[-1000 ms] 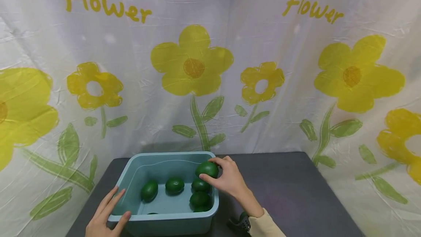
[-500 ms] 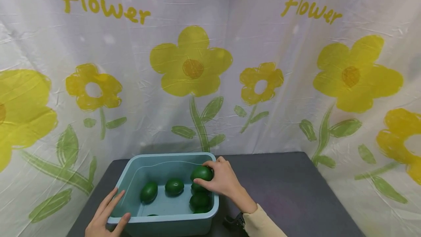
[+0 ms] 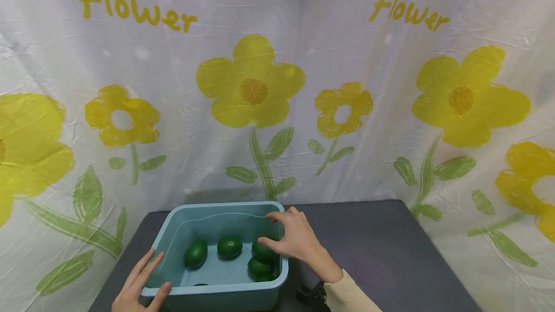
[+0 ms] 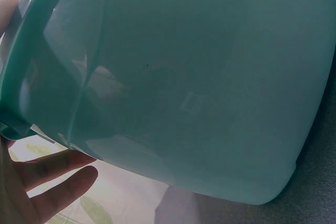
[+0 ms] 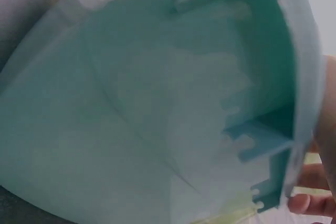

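Note:
A light blue plastic bin (image 3: 217, 290) holds several dark green avocados. One avocado (image 3: 196, 254) lies at the left, another avocado (image 3: 229, 247) near the middle. More are bunched along the right wall, where the uppermost avocado (image 3: 262, 250) is partly behind my right thumb. My right hand (image 3: 299, 237) reaches over the right rim, thumb and fingers apart, with nothing visible between them. My left hand (image 3: 140, 285) rests at the front left corner with fingers spread along the outside. In the wrist views the bin's outer wall (image 4: 184, 93) fills most of the picture.
The bin stands on a dark grey table (image 3: 368, 254), which extends to the right of it. Behind the table hangs a white curtain (image 3: 282, 23) printed with yellow flowers. A black device (image 3: 311, 295) is at the right wrist.
My right hand has moved slightly left and down with an avocado and let go of it in the bin's right side. The avocados there have shifted. The left hand stays in place.

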The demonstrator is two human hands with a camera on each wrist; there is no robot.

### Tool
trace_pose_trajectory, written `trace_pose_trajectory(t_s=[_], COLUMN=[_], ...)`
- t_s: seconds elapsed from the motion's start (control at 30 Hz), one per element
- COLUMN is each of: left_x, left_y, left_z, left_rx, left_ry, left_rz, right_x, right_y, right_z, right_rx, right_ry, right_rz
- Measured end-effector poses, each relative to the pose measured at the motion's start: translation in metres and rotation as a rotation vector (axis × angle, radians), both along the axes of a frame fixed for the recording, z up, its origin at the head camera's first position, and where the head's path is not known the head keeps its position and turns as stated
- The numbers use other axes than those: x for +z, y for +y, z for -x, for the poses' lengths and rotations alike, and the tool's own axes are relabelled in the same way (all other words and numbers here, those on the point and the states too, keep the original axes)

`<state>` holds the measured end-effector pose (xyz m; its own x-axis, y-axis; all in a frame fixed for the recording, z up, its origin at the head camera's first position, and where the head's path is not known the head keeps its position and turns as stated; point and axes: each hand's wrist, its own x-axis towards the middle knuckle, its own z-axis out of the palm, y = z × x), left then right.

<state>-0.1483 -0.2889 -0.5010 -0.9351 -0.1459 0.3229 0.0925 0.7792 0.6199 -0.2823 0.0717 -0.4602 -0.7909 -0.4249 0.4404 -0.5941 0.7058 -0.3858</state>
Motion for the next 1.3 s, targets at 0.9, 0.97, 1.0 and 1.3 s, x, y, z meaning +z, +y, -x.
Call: trace_pose_trajectory(t_s=[0.9, 0.97, 1.0, 1.3], left_x=[0.0, 0.0, 0.0, 0.004], left_y=[-0.002, -0.001, -0.001, 0.0], left_z=[-0.004, -0.003, -0.003, -0.002], left_rx=[-0.035, -0.026, -0.025, -0.039], left_ry=[-0.053, -0.051, -0.048, -0.08], left_rz=[0.035, 0.034, 0.035, 0.032], right_x=[-0.003, -0.009, -0.011, -0.046], right_y=[0.096, 0.102, 0.105, 0.123], right_z=[-0.018, -0.02, -0.021, -0.039], right_rx=[-0.195, -0.219, -0.228, -0.281], right_ry=[0.005, 0.01, 0.012, -0.099], right_rz=[0.321, 0.327, 0.326, 0.316])
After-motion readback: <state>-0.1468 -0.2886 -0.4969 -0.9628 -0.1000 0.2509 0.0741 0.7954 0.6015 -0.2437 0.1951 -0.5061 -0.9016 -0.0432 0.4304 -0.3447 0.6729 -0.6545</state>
